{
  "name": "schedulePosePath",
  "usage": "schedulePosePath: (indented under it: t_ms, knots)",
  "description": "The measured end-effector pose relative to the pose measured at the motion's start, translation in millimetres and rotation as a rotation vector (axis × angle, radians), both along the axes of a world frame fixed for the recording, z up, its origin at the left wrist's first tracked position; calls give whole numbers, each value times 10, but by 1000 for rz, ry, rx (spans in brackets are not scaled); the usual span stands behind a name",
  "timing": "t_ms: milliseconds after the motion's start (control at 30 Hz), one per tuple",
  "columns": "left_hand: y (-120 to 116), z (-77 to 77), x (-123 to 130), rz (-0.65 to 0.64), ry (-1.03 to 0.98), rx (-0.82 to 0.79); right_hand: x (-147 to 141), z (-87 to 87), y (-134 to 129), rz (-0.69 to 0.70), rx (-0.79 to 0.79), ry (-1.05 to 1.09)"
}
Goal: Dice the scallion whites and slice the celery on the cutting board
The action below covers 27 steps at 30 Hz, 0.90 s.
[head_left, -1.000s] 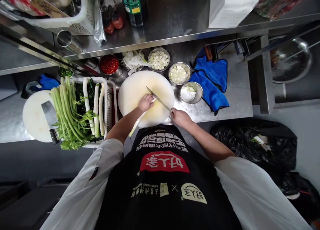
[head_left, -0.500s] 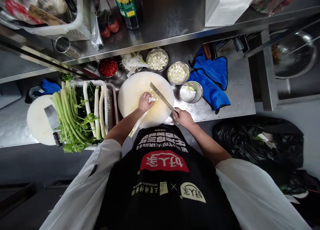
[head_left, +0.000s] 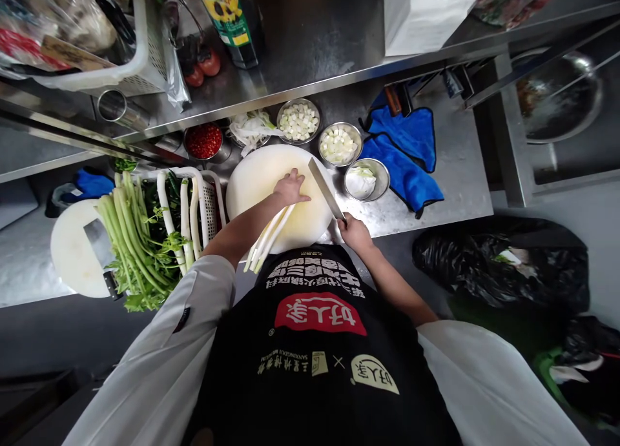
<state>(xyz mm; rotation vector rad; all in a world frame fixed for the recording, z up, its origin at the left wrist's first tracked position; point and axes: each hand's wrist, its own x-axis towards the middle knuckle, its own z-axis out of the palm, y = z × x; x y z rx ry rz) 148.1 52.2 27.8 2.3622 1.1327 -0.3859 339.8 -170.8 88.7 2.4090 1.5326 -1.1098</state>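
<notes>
On the round white cutting board (head_left: 252, 168), my left hand (head_left: 291, 188) has its fingers spread over the upper ends of pale scallion strips (head_left: 271, 236). The strips run down past the board's near edge. My right hand (head_left: 355, 232) is closed around the handle of a knife (head_left: 325, 188), whose blade slants up and left over the board's right part. Behind and right of the board stand metal bowls of chopped white pieces (head_left: 298, 121), (head_left: 339, 144) and a bowl with white and pale green pieces (head_left: 361, 181).
Left of the board, a white basket (head_left: 209, 204) holds celery (head_left: 128, 220) and long scallions. A bowl of red chopped peppers (head_left: 204, 141) stands behind. Blue cloth (head_left: 404, 149) lies at right. A metal shelf (head_left: 310, 78) overhangs the back; a black bag (head_left: 504, 259) is lower right.
My left hand has opened and its fingers have spread. More of the scallion strips show below it. The knife has turned slightly more upright and sits a little farther right of my left hand.
</notes>
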Motion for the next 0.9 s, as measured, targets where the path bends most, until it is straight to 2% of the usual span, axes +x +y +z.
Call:
schedulePosePath:
  t_ms: [167, 367, 500, 600, 667, 733, 767, 833, 900]
  knots:
    - [99, -80, -5, -69, -86, -83, -9, 18, 24, -21, -8, -1]
    - [249, -164, -36, 101, -240, -108, -15, 13, 58, -5, -20, -10]
    - [287, -112, -124, 309, -235, -108, -27, 1, 77, 2, -39, -26]
    - [396, -33, -286, 598, -341, -220, -36, 2, 92, -3, -56, -24]
    - [604, 27, -411, 869, -456, -325, -42, 4, 101, -9, -63, -18]
    - [941, 83, -526, 1110, -578, -330, -48, 3, 108, -8, -59, -16]
    - [1142, 104, -580, 1158, -615, -281, -50, -1, 111, -6, -55, -18]
    - [1537, 130, -680, 1173, -660, -180, -52, -11, 112, -1, -48, -26]
    - [1794, 139, -777, 1097, -658, -44, -53, -24, 108, 3, -42, -32]
